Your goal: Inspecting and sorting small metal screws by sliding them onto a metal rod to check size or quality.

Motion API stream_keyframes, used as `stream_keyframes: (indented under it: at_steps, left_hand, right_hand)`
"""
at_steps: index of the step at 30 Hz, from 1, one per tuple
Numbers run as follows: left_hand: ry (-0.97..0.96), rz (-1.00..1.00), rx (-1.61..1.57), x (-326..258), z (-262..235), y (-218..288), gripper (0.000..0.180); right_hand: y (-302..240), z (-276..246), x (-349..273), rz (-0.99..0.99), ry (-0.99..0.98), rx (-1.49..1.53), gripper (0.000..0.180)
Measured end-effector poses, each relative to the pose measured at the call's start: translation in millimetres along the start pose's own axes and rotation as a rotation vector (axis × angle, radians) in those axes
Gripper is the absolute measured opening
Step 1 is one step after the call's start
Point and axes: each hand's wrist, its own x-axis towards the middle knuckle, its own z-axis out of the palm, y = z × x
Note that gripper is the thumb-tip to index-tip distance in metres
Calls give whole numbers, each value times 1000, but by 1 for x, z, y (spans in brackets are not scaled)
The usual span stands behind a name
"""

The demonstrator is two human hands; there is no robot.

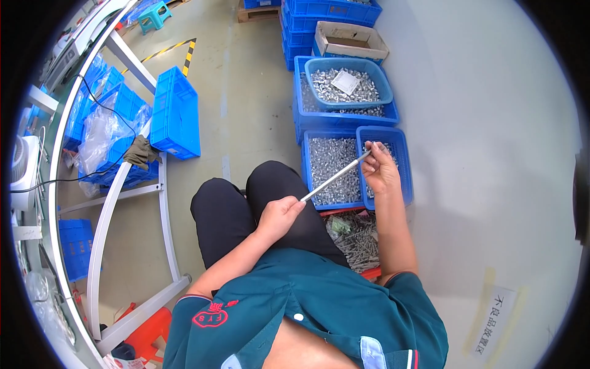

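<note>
A thin silvery metal rod [335, 178] slants across my lap, rising toward the right. My left hand [281, 216] is closed around its lower end, above my thigh. At the upper end, the fingers of my right hand [381, 168] pinch the rod; whether a small part sits in that pinch is hidden. Under my right hand stands a narrow blue basket [407, 184] of small metal parts, partly covered by the hand. Beside it, a blue crate [305, 147] is full of small shiny metal pieces. Several thin metal rods [359, 243] lie in a red container below.
Farther off, a light-blue basin [386, 86] of metal parts, with a white card on top, rests on a blue crate. A cardboard box [350, 40] and stacked blue crates stand behind. On the left are a white-framed bench [167, 215] and an upright blue crate [177, 114]. A wall runs along the right.
</note>
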Motion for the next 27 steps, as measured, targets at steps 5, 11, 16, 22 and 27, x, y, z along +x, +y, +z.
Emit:
stream_keyframes:
  at_steps: [5, 11, 16, 22, 27]
  left_hand:
    - [2, -5, -8, -1, -1, -3, 29]
    - [5, 13, -34, -2, -2, -2, 28]
    - [13, 17, -62, -2, 0, -2, 28]
    - [16, 14, -45, -2, -1, -1, 28]
    - [25, -15, -98, 0, 0, -7, 28]
  right_hand:
    - [1, 6, -6, -33, 21, 49, 6]
    - [-13, 12, -12, 35, -76, -98, 13]
    - [-12, -2, -5, -1, -135, -198, 16]
    - [-1, 3, -12, 50, -129, -266, 15]
    - [10, 29, -30, 173, -83, -311, 21]
